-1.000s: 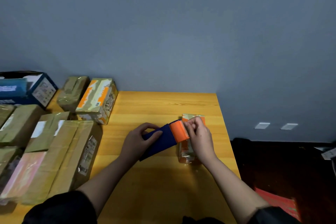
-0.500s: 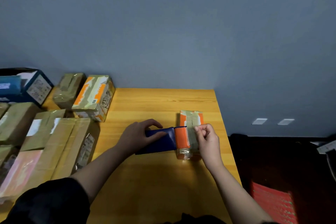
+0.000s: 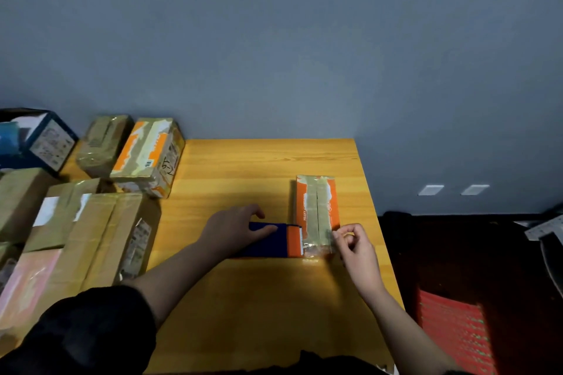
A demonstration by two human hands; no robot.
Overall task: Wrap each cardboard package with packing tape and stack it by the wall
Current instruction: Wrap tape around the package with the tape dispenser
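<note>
Down onto the table (image 3: 243, 298) goes the dispenser (image 3: 274, 241), left hand (image 3: 234, 230) gripping; right hand (image 3: 355, 245) pinches tape across the package (image 3: 316, 210), lengthwise toward the wall.

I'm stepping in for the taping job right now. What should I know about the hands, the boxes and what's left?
Left hand holds the blue and orange tape dispenser flat on the table, its toothed edge at the small orange box.
Right hand pinches the tape end at the box's near right corner.
Done: tape strips run along the box top; wrapped boxes sit by the wall at left.
Left: finish this strip, then stack the box by the wall.
</note>
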